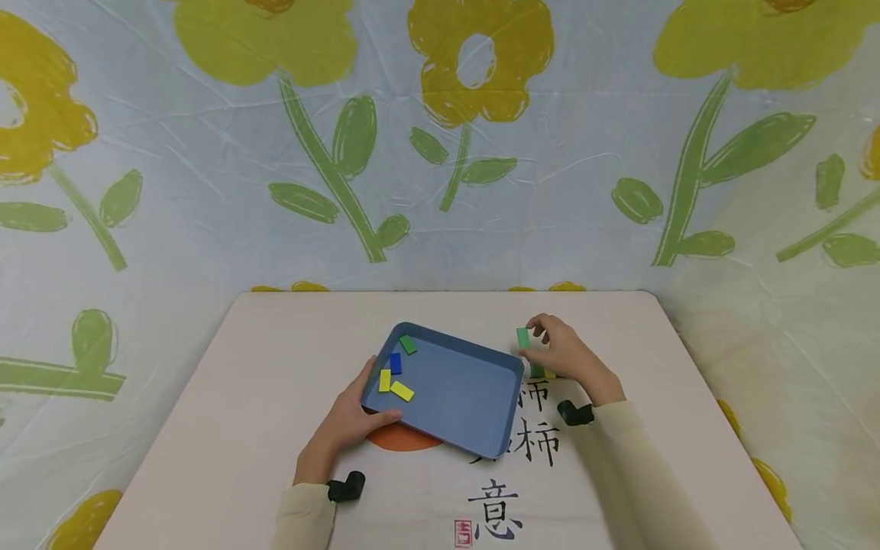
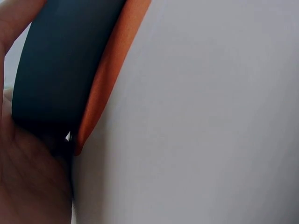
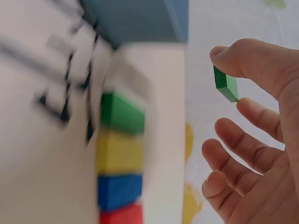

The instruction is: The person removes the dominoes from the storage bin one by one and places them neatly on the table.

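A blue-grey tray (image 1: 461, 397) lies at a slant in the middle of the head view. My left hand (image 1: 347, 416) grips its left end, thumb over the near rim and fingers along the left side. Inside, near that end, are a green block (image 1: 409, 344), a blue block (image 1: 395, 363) and two yellow blocks (image 1: 402, 391). Beyond the tray's right end, my right hand (image 1: 564, 353) pinches another green block (image 3: 226, 85) between thumb and index finger, raised off the table. Below it stands a row of blocks: green (image 3: 122, 114), yellow (image 3: 120, 151), blue (image 3: 120, 191) and red (image 3: 122, 214).
A white cloth with black characters (image 1: 495, 510), a red seal mark (image 1: 463, 533) and an orange shape (image 1: 402, 438) covers the table's near middle, partly under the tray. Behind the pale table (image 1: 275, 344) hangs a flower-printed curtain (image 1: 550, 229). Black wrist cameras sit on both wrists.
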`<state>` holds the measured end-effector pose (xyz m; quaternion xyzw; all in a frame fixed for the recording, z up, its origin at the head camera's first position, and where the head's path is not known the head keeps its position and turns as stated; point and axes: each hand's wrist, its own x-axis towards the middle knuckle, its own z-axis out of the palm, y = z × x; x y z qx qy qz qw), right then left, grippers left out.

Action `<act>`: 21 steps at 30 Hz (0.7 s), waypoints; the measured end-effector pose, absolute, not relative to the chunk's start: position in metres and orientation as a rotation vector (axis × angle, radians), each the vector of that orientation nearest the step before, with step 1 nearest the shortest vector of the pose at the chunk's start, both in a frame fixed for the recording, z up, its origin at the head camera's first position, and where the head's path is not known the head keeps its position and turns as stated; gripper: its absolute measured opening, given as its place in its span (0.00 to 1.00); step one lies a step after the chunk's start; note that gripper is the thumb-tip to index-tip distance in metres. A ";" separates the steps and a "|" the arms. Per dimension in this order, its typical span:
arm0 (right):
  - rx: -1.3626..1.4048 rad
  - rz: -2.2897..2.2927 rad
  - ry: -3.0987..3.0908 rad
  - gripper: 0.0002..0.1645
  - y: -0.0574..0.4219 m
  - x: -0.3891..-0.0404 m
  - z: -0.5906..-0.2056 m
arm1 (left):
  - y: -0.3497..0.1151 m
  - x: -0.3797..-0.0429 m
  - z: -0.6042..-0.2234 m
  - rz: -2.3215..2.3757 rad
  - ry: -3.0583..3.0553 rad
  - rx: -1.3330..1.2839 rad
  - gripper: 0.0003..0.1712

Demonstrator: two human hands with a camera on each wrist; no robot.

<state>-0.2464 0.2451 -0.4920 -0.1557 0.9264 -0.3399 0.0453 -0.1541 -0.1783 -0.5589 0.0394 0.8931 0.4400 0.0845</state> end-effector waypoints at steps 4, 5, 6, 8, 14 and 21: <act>-0.416 -1.006 2.866 0.30 0.269 -0.244 -0.498 | -0.179 -0.154 -0.557 1.311 2.655 0.116 0.68; -0.403 -0.998 2.877 0.29 0.275 -0.243 -0.500 | -0.178 -0.154 -0.557 1.309 2.654 0.118 0.68; -0.389 -0.985 2.891 0.29 0.280 -0.242 -0.502 | -0.178 -0.154 -0.557 1.306 2.652 0.119 0.68; -0.357 -0.968 2.909 0.29 0.291 -0.239 -0.505 | -0.178 -0.154 -0.557 1.305 2.651 0.116 0.68; -0.255 -0.899 2.931 0.29 0.319 -0.235 -0.513 | -0.178 -0.155 -0.556 1.294 2.659 0.113 0.68; -0.189 -0.842 2.932 0.29 0.343 -0.231 -0.520 | -0.178 -0.153 -0.555 1.301 2.653 0.098 0.68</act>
